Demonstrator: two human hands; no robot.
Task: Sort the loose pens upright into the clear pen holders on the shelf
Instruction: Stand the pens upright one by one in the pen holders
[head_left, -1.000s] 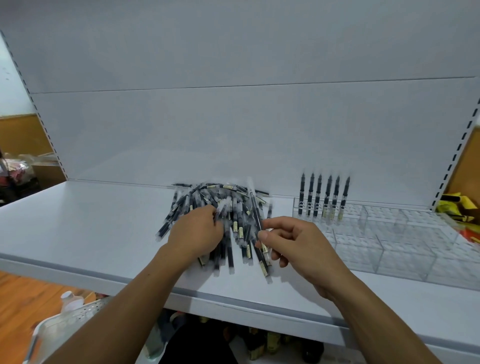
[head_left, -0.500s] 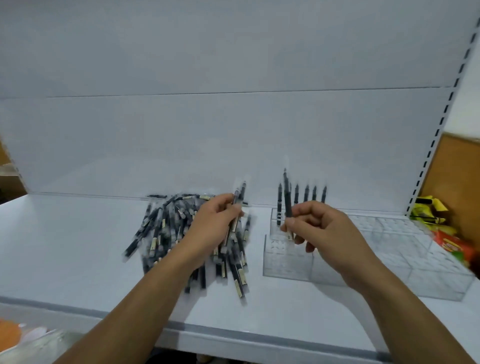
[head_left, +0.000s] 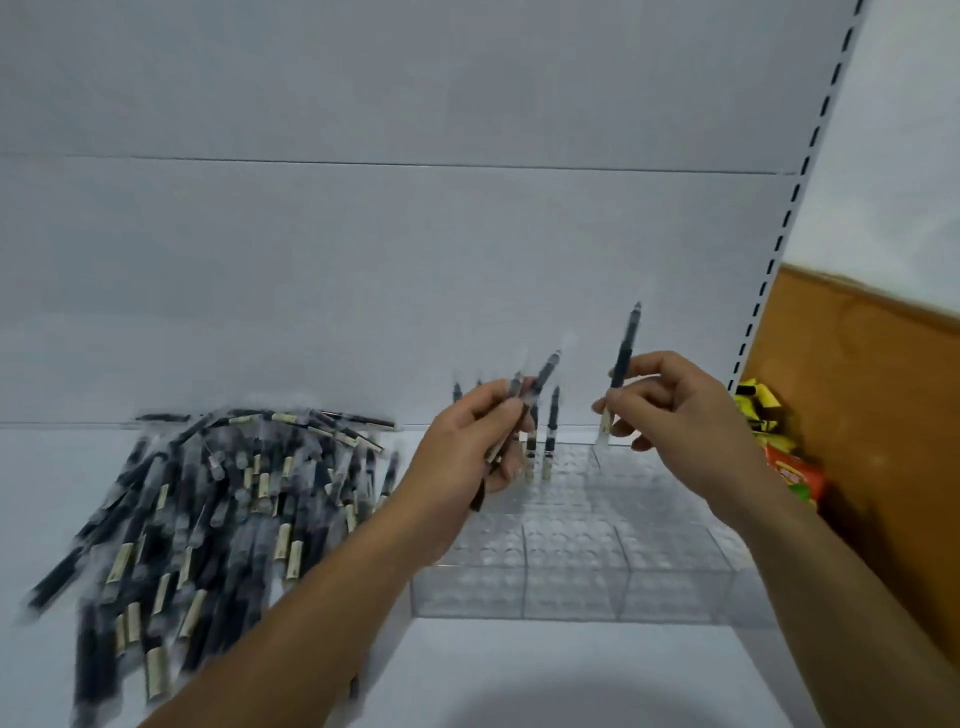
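Observation:
A heap of loose black pens (head_left: 218, 499) in clear wrappers lies on the white shelf at the left. Clear pen holders (head_left: 587, 551) with a grid of sockets stand at the right. Several pens (head_left: 551, 431) stand upright in the holders' far left row, partly hidden by my left hand. My left hand (head_left: 467, 452) is raised over the holders' left end, closed on a small bunch of pens (head_left: 524, 395). My right hand (head_left: 680, 415) pinches a single pen (head_left: 621, 369) almost upright above the holders' far row.
The white shelf (head_left: 519, 670) has a white back panel. At the right are a slotted upright (head_left: 789, 218), a brown board (head_left: 872, 415) and colourful packets (head_left: 779, 447) beside the holders.
Both hands have risen and shifted right over the holders. My right hand has lifted its pen higher and further right. The camera has swung right.

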